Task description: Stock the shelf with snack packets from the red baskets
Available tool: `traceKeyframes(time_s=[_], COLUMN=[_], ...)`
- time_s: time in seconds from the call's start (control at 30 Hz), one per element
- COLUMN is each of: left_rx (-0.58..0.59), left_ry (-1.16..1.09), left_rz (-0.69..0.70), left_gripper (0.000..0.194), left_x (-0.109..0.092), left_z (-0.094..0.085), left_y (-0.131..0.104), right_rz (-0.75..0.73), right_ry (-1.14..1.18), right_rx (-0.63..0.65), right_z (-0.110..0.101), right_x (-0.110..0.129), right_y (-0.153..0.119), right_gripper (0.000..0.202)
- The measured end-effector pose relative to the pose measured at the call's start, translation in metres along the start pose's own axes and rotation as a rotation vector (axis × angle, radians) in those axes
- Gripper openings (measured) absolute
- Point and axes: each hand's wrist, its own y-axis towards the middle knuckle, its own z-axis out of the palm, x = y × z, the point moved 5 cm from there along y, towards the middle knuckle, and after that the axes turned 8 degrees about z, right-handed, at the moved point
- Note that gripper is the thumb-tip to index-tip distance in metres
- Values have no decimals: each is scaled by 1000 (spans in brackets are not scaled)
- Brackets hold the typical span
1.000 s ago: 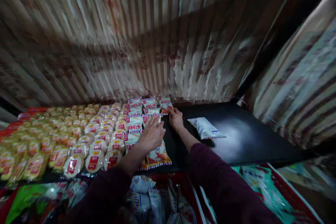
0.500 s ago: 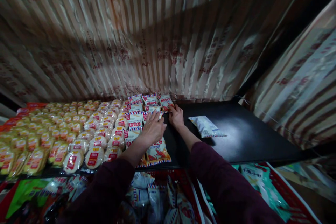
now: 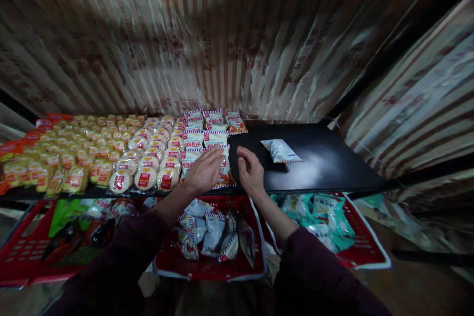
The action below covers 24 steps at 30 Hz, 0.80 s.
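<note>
Two columns of white-and-red snack bags (image 3: 193, 139) with striped blue-and-red ends lie in rows on the black shelf (image 3: 244, 134). My left hand (image 3: 206, 170) rests over the front bags, fingers stretched out and holding nothing; it hides part of them. To its right, my right hand (image 3: 251, 172) hovers above bare shelf with its fingers loosely curved and nothing in its grasp. One more snack bag (image 3: 217, 158) shows beyond my left fingertips. A single bag (image 3: 281, 151) lies apart on the right, back side up.
Wrapped round white cakes (image 3: 146, 177) and yellow packaged cakes (image 3: 76, 178) fill the shelf's left side. Below the front edge stand red baskets: one holds similar snack bags (image 3: 214, 233), another teal packets (image 3: 333, 217). A striped curtain (image 3: 222, 59) hangs behind.
The view has shifted, bringing more of the baskets into sight. My right hand has left the bag at the back right and come toward the front. My left hand has come forward too.
</note>
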Motion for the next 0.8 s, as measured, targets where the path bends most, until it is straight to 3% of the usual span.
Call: traceKeyframes(time_s=[0.1, 0.2, 0.33, 0.43, 0.53, 0.63, 0.73, 0.8], left_rx=[18, 91, 400, 665, 865, 950, 965, 965], left_ry=[-85, -153, -241, -274, -322, -390, -432, -444], left_rz=[98, 52, -219, -469, -531, -481, -446, -436], left_gripper=[35, 37, 37, 38, 46, 53, 57, 56], left_x=[-28, -45, -52, -55, -65, -77, -84, -85], left_z=[-8, 1, 38, 65, 82, 94, 104, 110], left_y=[-48, -95, -146, -173, -182, -174, -162, -156], right_rz=[-55, -113, -122, -21, 31, 71, 88, 90], right_ry=[70, 110, 38, -160, -375, -555, -644, -662], right_rx=[66, 249, 658, 899, 1152, 1346, 1453, 1452], right_z=[-13, -3, 33, 51, 55, 53, 48, 44], right_x=[35, 50, 39, 20, 9, 0, -7, -10], right_y=[-49, -97, -152, -174, -186, -193, -195, -193], right_gripper=[22, 25, 31, 30, 26, 29, 35, 40])
